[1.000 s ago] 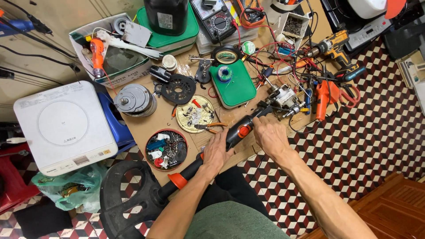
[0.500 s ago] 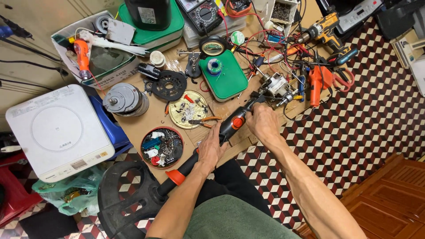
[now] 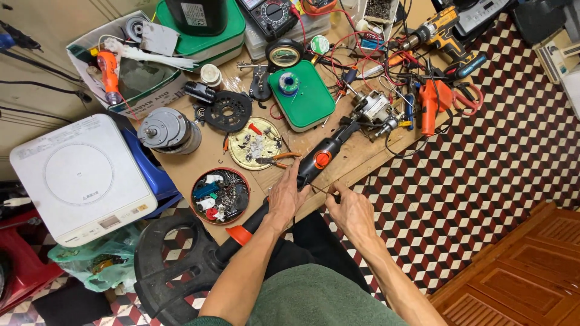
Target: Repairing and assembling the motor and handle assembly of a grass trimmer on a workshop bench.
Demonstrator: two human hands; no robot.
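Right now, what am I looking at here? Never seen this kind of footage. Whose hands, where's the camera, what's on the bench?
One camera, worn on a person's head, looks down at their own bare hands; there is no robot. The left hand rests on a long black rotary tool with an orange button, which lies across the cluttered wooden workbench. The right hand sits at the bench's near edge, fingertips pinched; anything between them is too small to tell. Nearby lie a round red tin of small parts, a gold-coloured round lid holding screws, a green plastic case and a grey cylindrical motor. A white induction cooktop sits at picture left.
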